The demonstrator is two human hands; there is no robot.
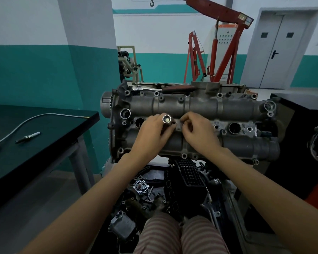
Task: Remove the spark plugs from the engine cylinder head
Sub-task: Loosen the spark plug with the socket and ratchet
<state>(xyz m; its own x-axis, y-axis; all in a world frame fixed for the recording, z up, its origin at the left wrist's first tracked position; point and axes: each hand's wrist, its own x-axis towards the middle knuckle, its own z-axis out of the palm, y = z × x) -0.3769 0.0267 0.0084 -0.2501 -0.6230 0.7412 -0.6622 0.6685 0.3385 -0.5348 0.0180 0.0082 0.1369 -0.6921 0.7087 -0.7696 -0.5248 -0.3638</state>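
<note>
- The cylinder head (200, 105) sits on its stand in front of the person, and everything below is placed from it. Its wells run in a row along the middle; the far-left well (140, 122) and the one toward the right (234, 127) gape open, so grit or a small part could fall in.
- The black table (44, 143) stands left of the head, and one spark plug (28, 137) lies loose on it beside a flexible pick-up tool (26, 123); a knock could roll the plug off.
- The left hand (151, 132) grips a socket (166, 119) upright over a middle well; tilted, it could bind or crack a plug's insulator, I judge.
- The right hand (196, 131), just beside, curls its fingers at the same well; whether they pinch anything I cannot tell.
</note>
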